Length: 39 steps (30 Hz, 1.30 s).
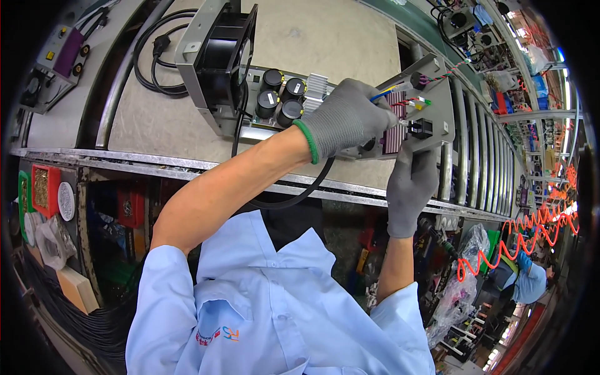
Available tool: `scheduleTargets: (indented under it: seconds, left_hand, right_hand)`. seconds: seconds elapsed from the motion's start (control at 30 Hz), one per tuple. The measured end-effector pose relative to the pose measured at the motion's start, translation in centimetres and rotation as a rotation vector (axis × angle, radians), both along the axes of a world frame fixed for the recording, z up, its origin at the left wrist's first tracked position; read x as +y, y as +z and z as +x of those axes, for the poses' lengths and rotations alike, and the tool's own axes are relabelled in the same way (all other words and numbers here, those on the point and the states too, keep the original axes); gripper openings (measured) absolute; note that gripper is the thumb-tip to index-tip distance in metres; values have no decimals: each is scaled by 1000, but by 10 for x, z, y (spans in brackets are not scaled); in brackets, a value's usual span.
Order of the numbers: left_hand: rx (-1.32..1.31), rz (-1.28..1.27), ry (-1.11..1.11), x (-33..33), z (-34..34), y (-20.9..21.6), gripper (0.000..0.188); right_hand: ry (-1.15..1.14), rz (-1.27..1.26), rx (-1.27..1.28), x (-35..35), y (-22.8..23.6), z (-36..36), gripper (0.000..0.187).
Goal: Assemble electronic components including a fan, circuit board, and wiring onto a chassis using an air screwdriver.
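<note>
While the left hand (350, 115) pinches wires (382, 95) by a black connector (422, 129), the right hand (412, 181) clasps the panel (442, 103).

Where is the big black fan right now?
In the head view, the black fan is at upper left of centre, between the black plug and the four black cylinders.

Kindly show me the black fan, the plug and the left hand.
Black fan (220, 49): head view, side of its housing.
Plug (162, 44): head view, its black body.
Left hand (350, 115): head view, gloved back.

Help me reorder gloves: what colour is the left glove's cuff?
The cuff is green, clearest in the head view.
</note>
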<state>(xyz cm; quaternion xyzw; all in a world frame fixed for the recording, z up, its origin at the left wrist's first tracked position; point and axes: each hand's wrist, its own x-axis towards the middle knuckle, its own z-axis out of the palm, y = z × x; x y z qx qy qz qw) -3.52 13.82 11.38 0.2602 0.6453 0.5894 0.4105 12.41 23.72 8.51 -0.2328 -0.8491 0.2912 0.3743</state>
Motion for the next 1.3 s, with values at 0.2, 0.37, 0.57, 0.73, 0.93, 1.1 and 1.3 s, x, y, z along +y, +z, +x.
scheduleTargets:
  seconds: [0.2,0.37,0.57,0.73,0.93,1.1,1.3]
  left_hand:
    - [4,21,23,-7,-3,-2,26]
    - [-9,-19,3,-3,-5,-5,26]
    - [-2,-9,3,-4,-7,-2,30]
    - [-7,47,-16,-5,-6,-4,30]
    - [22,50,-17,2,-5,-7,25]
    - [79,30,-10,10,-3,-4,25]
    - [86,78,-40,-9,0,-4,37]
  right_hand:
    - [21,9,-21,-3,0,-2,16]
    - [-10,12,-25,-3,-1,-3,15]
    - [29,17,13,0,-3,-1,12]
    - [33,12,18,-2,-4,-4,13]
    - [9,22,0,-6,-5,-6,16]
    - [-22,48,-3,-6,-6,-6,13]
    - [45,-28,5,-5,16,-1,26]
